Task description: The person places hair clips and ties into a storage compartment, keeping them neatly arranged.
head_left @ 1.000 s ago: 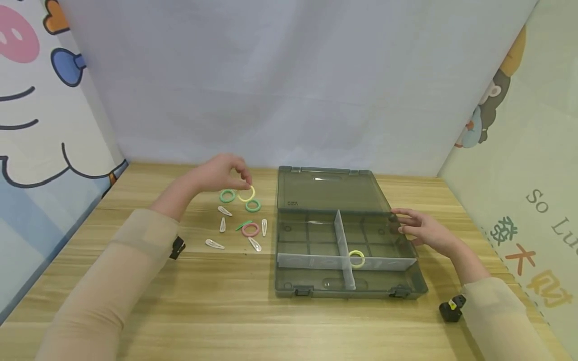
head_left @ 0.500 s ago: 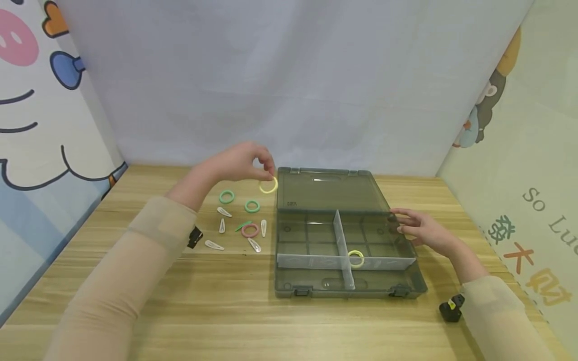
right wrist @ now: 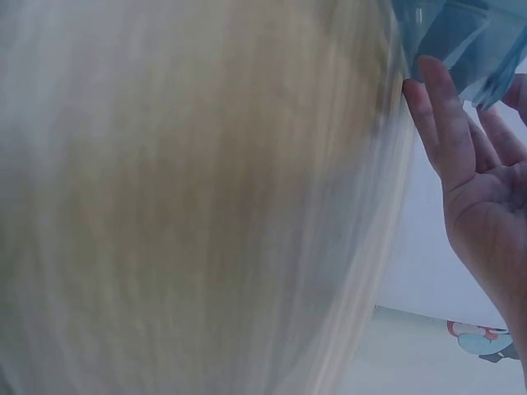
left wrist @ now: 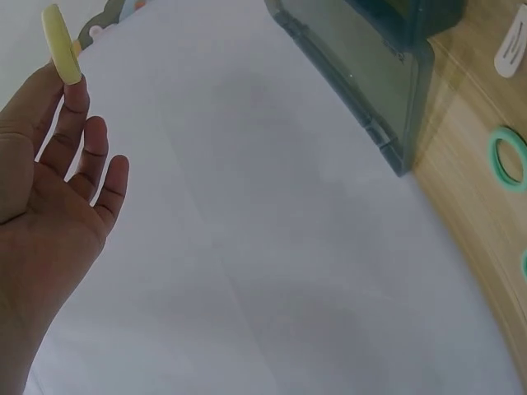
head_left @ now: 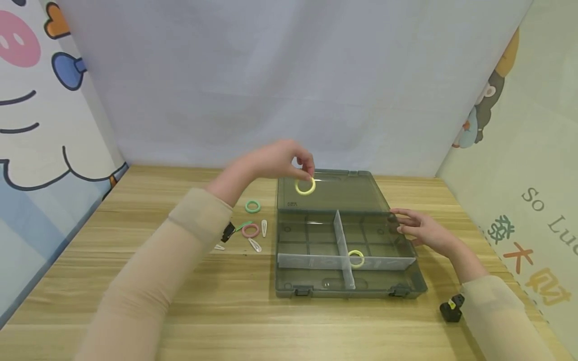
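Observation:
My left hand [head_left: 282, 160] pinches a yellow hair tie [head_left: 305, 194] between thumb and fingertips, above the lid of a translucent grey divided box [head_left: 311, 231]. In the left wrist view the hair tie [left wrist: 59, 41] is edge-on at the fingertips, with the other fingers [left wrist: 89, 156] loosely bent. Inside the box, a second yellow hair tie [head_left: 356, 251] leans by the crossing of the pale dividers [head_left: 311, 260]. My right hand [head_left: 426, 231] touches the box's right side with fairly straight fingers; the right wrist view shows its fingers [right wrist: 451, 123] against the wall.
Left of the box lie a green hair tie [head_left: 252, 211], a pink hair tie [head_left: 250, 236], a thin green piece [head_left: 244, 225] and white snap hair clips [head_left: 264, 228]. My left sleeve [head_left: 180, 245] hides others. The lid [head_left: 334, 198] lies open toward the white backdrop [head_left: 316, 90].
My left hand has carried the yellow hair tie rightward from among the loose pieces to above the lid. Its sleeve now covers several clips and a green hair tie. The right hand stays put.

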The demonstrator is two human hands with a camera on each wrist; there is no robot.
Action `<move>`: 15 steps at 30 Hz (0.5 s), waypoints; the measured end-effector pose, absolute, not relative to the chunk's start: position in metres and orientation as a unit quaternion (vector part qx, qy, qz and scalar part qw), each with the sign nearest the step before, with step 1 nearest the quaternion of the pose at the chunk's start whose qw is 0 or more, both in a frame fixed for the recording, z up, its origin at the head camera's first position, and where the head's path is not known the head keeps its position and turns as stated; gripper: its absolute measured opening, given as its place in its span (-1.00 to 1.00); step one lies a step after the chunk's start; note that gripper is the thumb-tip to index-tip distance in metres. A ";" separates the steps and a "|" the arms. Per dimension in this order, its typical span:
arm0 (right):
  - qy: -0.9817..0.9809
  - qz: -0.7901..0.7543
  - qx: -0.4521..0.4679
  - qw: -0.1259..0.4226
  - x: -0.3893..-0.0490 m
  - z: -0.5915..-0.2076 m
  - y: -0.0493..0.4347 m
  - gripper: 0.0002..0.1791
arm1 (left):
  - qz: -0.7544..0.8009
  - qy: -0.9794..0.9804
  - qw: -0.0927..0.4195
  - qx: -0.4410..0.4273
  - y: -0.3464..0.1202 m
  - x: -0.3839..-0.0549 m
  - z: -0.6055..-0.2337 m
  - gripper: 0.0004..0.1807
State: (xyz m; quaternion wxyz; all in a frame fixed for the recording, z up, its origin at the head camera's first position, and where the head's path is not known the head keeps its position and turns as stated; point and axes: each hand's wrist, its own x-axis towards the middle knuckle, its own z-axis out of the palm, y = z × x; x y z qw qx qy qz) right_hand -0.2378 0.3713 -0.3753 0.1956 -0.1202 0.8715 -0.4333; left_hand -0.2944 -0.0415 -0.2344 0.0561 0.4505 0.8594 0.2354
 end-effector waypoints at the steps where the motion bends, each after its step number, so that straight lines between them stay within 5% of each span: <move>1: 0.872 -0.433 -0.120 0.195 -0.238 -0.375 0.371 -0.34 | 0.237 0.857 0.057 0.454 -0.037 -0.294 -0.234 -0.94; 15: 0.872 -0.432 -0.117 0.199 -0.239 -0.377 0.373 -0.35 | 0.247 0.829 0.077 0.496 0.028 -0.293 -0.246 -0.93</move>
